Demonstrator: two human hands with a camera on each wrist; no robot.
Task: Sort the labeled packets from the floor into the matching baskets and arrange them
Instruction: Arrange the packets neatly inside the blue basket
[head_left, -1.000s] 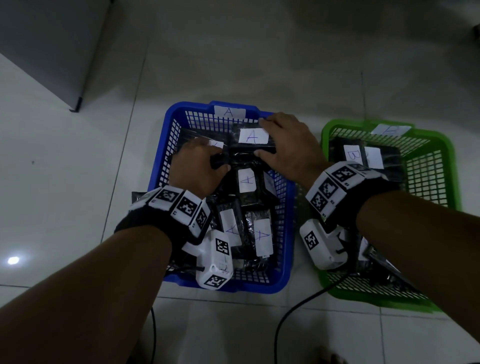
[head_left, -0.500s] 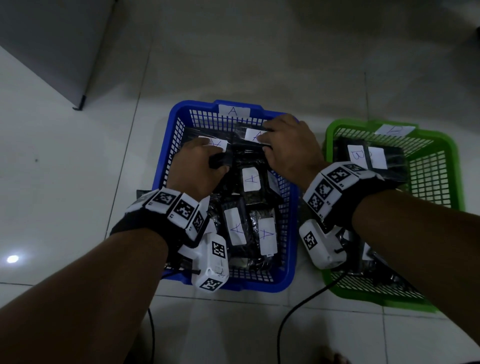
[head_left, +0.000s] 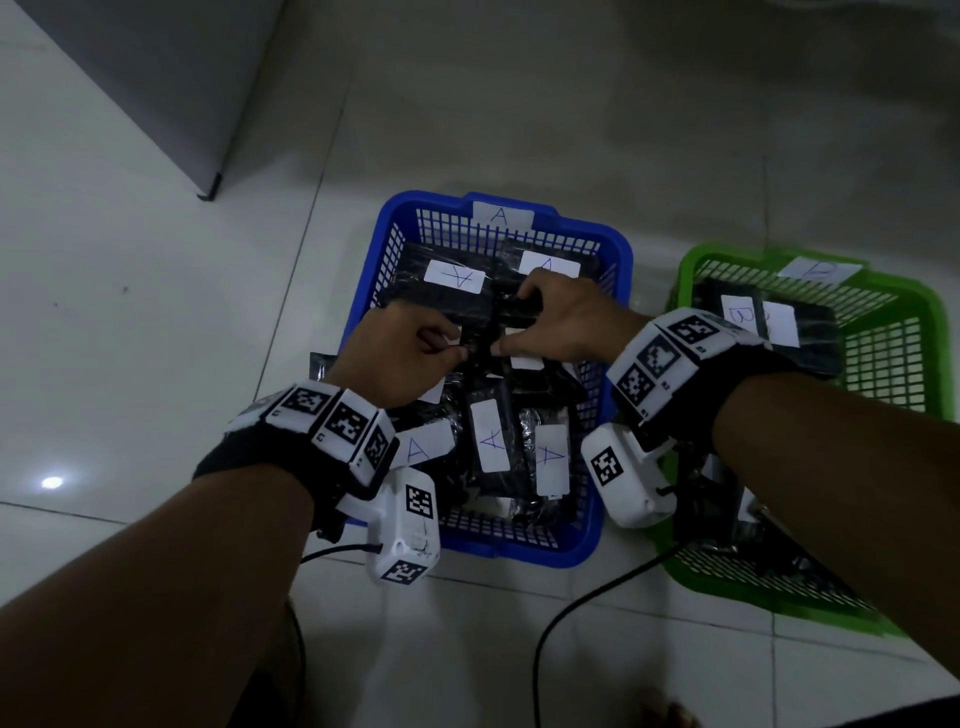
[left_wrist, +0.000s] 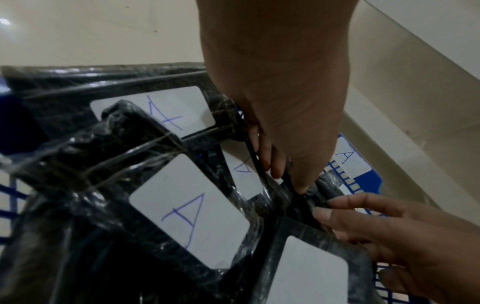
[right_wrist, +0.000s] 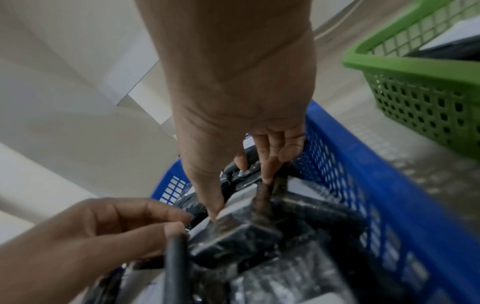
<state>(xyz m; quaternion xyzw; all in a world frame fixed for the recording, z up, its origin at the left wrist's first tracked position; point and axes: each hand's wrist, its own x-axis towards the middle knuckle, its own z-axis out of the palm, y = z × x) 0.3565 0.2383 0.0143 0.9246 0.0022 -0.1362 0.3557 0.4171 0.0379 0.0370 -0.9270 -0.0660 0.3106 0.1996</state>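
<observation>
The blue basket (head_left: 618, 249) tagged A holds several black wrapped packets with white A labels. Two packets (head_left: 454, 278) lie flat along its far end, and others (head_left: 491, 441) stand at the near end. Both hands are over the basket's middle on one black packet (head_left: 485, 340). My left hand (head_left: 457, 347) pinches its left edge, which the left wrist view shows as a thin edge (left_wrist: 255, 162). My right hand (head_left: 511, 325) grips it from the right, with thumb and fingers astride the packet (right_wrist: 233, 236). The green basket (head_left: 935, 322) tagged B holds B-labelled packets (head_left: 743, 317).
The baskets sit side by side on a pale tiled floor. A grey cabinet corner (head_left: 156, 78) stands at the far left. A dark packet corner (head_left: 318, 364) shows on the floor by the blue basket's left wall. Black cables (head_left: 597, 587) trail over the near floor.
Both hands have drawn back from the far-end packets to the basket's middle and now pinch one packet between them. The two far packets lie uncovered.
</observation>
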